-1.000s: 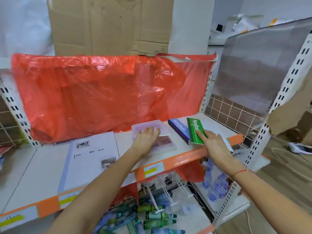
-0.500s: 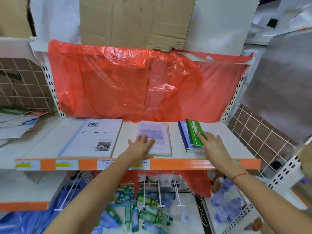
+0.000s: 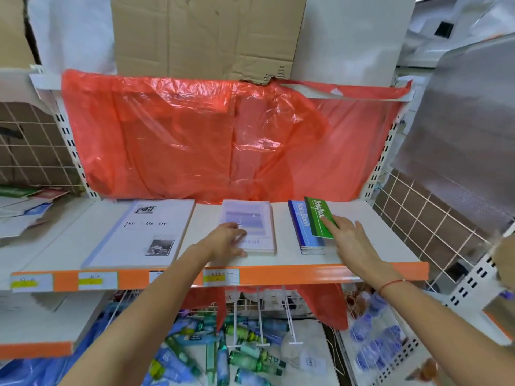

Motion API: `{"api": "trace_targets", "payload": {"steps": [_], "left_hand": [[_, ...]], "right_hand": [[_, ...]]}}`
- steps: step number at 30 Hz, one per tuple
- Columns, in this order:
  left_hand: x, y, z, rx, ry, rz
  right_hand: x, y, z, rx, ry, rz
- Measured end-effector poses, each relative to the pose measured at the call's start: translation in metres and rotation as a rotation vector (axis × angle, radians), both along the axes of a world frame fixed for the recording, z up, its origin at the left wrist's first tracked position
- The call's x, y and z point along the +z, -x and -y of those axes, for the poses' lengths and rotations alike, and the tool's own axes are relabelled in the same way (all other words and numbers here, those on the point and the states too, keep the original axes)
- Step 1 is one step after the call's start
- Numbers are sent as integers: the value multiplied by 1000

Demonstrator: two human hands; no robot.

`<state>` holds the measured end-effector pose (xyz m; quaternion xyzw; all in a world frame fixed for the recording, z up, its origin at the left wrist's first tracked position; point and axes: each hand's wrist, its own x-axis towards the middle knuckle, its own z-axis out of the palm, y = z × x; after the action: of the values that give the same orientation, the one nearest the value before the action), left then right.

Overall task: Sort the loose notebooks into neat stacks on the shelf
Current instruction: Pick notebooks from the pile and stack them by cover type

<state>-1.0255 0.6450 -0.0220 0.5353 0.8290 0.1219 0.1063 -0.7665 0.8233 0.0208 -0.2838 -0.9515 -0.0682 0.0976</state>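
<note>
Three piles lie on the white shelf point(image 3: 370, 243) with an orange front edge. At the left is a large white notebook point(image 3: 145, 232) with printed words and a small photo. In the middle is a pale lilac notebook stack point(image 3: 252, 218); my left hand point(image 3: 224, 242) rests flat on its near left corner. At the right is a blue notebook stack point(image 3: 302, 227) with a green notebook point(image 3: 316, 215) lying tilted on top. My right hand point(image 3: 349, 235) touches the green notebook's near right edge with straight fingers.
Red plastic sheeting point(image 3: 223, 140) hangs behind the shelf, with cardboard point(image 3: 203, 34) above. Loose notebooks point(image 3: 25, 204) lie on the neighbouring shelf at the far left. Bottles point(image 3: 237, 349) fill the space below. A wire grid panel point(image 3: 434, 218) stands to the right.
The view has swung left and squared up to the shelf. My left hand slid to the lilac stack's near left corner. My right hand stays at the green notebook.
</note>
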Motion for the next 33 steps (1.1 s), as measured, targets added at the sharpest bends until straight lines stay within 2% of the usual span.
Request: {"api": "trace_targets", "payload": {"steps": [22, 27, 29, 33], "left_hand": [[4, 1, -2, 10, 28, 21], [16, -3, -1, 30, 15, 3], [21, -4, -1, 34, -38, -21], [33, -2, 1, 33, -117, -36]], "right_hand": [[-17, 12, -19, 3, 27, 23], [-18, 26, -29, 58, 43, 15], [-16, 31, -38, 95, 94, 79], [-10, 34, -47, 146, 383, 232]]}}
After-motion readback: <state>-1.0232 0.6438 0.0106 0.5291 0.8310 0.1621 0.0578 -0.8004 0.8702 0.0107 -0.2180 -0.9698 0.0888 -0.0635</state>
